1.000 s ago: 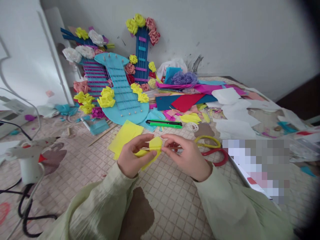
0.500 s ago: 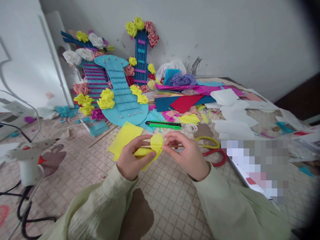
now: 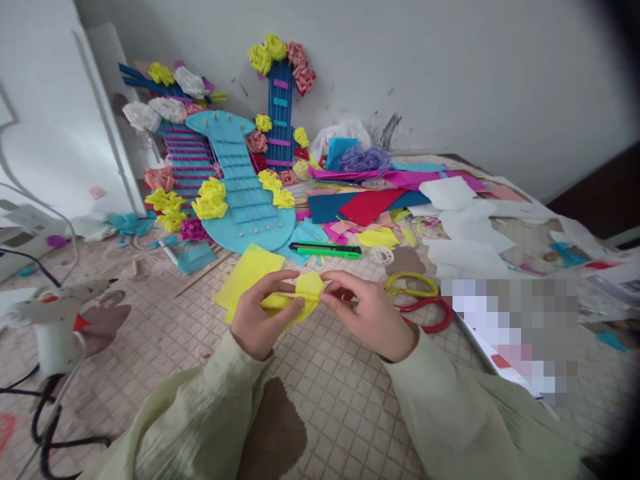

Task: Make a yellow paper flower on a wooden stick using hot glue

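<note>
My left hand (image 3: 261, 315) is closed on a small piece of yellow crepe paper (image 3: 309, 285), its thumb pressed along a rolled fold. At the paper's right edge, my right hand (image 3: 375, 313) pinches with thumb and fingertips. The fingers cover part of the paper, and no stick shows clearly between them. Flat yellow crepe sheets (image 3: 245, 275) lie on the table just behind my left hand. Beyond the hands is a green utility knife (image 3: 327, 250). Scissors (image 3: 425, 311) with one yellow and one red handle loop lie right of my right hand, their blades hidden behind it.
A white glue gun (image 3: 55, 323) with cables stands at the left. Behind are a light-blue guitar-shaped craft (image 3: 240, 180) with yellow paper flowers, more decorated crafts, purple yarn (image 3: 365, 159) and coloured sheets. White paper scraps (image 3: 467, 260) and a blurred-out device (image 3: 505, 363) lie at the right.
The thin wooden stick seen crossing the paper between my hands no longer shows. My right fingers are more curled and pinch the paper's edge. The whole view has shifted slightly.
</note>
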A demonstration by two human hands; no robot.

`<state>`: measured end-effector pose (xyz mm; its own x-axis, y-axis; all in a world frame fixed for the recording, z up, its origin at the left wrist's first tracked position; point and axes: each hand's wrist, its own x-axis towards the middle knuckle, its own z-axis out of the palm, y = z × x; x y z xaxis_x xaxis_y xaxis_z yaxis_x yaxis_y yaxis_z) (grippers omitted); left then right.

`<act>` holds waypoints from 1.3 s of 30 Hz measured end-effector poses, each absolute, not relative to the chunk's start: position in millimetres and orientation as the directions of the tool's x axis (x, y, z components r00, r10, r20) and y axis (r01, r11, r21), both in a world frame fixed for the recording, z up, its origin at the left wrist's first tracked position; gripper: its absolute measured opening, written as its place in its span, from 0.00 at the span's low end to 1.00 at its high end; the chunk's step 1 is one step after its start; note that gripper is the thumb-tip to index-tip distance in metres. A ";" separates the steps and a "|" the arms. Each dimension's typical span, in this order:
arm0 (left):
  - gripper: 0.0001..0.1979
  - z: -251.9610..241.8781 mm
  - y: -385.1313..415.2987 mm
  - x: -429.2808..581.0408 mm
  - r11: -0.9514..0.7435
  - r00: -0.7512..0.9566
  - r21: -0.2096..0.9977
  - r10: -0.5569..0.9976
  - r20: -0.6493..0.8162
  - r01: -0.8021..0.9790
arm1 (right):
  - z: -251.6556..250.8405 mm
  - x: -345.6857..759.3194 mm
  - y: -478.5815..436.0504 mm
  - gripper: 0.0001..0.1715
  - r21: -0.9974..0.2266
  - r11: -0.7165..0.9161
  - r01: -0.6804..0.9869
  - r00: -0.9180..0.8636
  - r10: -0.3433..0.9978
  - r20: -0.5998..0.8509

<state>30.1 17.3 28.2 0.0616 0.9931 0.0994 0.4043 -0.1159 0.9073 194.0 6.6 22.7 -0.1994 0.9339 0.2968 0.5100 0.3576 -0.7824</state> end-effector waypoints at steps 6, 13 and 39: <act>0.17 26.7 16.6 31.4 -0.133 0.078 0.914 0.991 0.111 0.383 | 20.8 194.8 7.7 0.10 -0.816 0.324 0.479 -0.210 0.945 0.252; 0.17 27.0 16.9 30.1 -0.122 0.227 0.937 0.973 0.048 0.327 | 25.7 199.4 10.4 0.09 -0.804 0.290 0.519 -0.298 0.943 0.147; 0.17 27.0 17.4 30.2 -0.064 0.238 0.958 0.971 -0.004 0.278 | 21.2 198.1 7.1 0.11 -0.870 0.213 0.444 -0.288 0.954 0.086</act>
